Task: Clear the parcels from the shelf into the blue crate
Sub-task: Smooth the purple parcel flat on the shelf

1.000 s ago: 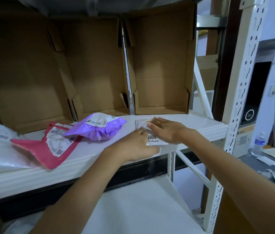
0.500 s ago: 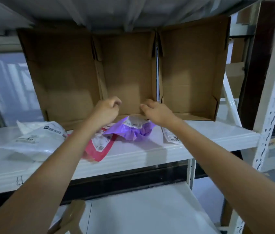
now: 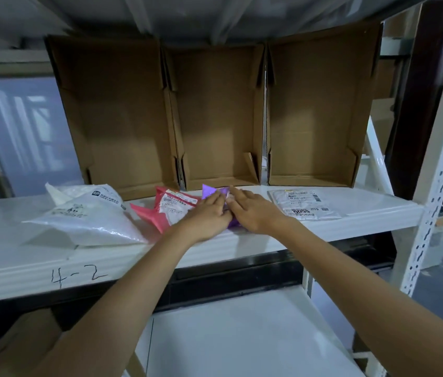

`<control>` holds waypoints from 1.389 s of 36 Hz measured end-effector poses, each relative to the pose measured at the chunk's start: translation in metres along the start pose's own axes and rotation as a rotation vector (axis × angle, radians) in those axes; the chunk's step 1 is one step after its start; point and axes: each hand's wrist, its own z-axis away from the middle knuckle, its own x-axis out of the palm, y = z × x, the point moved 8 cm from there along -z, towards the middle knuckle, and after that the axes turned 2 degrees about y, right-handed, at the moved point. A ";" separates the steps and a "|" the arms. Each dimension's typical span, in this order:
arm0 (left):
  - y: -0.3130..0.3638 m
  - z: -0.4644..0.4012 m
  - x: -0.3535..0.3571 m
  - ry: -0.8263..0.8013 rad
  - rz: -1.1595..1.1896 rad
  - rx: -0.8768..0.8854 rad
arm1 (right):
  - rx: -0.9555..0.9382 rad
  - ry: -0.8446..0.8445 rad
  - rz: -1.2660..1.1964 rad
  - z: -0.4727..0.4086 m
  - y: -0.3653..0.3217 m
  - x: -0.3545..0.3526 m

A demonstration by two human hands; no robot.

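White shelf (image 3: 242, 243) w/ 4 parcels; purple parcel (image 3: 211, 192) is pressed under left hand (image 3: 209, 216) & right hand (image 3: 253, 213), fingers laid flat, close together.

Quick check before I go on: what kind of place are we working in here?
Most likely a parcel sorting or storage room. A white metal rack shelf is hand-marked "4-2", open cardboard bins stand along its back, and labelled courier bags lie on it, like the white mailer and flat parcel.

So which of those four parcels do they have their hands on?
The purple parcel, in the middle of the shelf. Both hands, left hand and right hand, lie on it; the white, pink and flat clear ones are untouched.
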 end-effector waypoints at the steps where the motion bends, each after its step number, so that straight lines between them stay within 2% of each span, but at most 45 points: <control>1: 0.000 0.001 0.003 -0.009 -0.037 -0.002 | -0.020 -0.003 0.012 0.004 0.000 0.002; 5: -0.003 0.008 0.013 -0.017 -0.098 0.002 | -0.064 0.041 0.035 0.010 0.002 0.003; 13: -0.004 0.012 0.020 -0.069 -0.154 -0.008 | -0.045 -0.075 0.129 0.006 0.009 0.012; 17: -0.001 0.016 0.012 -0.053 -0.115 -0.017 | -0.020 -0.131 0.042 0.008 0.009 0.008; 20: 0.009 0.018 -0.012 0.085 -0.114 -0.005 | 0.027 -0.101 -0.151 0.009 0.009 -0.015; 23: 0.030 0.015 -0.037 0.271 -0.131 0.050 | 0.013 0.080 -0.221 0.000 0.008 -0.050; 25: 0.036 0.003 -0.043 0.292 -0.138 0.040 | 0.022 0.129 -0.239 -0.008 0.003 -0.061; 28: 0.027 -0.027 -0.025 0.148 -0.086 -0.030 | 0.060 0.007 -0.283 -0.021 -0.008 -0.040; 30: 0.019 -0.040 -0.004 0.039 -0.081 -0.061 | 0.088 0.020 -0.324 -0.024 -0.009 -0.022; 33: 0.011 -0.045 0.007 0.105 -0.148 -0.020 | 0.167 0.103 -0.404 -0.021 0.003 -0.007; 36: 0.009 -0.041 0.007 0.179 -0.157 0.007 | 0.169 0.110 -0.393 -0.020 0.006 -0.002; 45: -0.010 -0.035 0.018 -0.010 -0.040 -0.141 | 0.135 -0.010 -0.308 -0.021 0.013 0.007; 50: -0.018 -0.033 0.019 -0.036 -0.016 -0.192 | 0.121 -0.081 -0.252 -0.018 0.014 0.009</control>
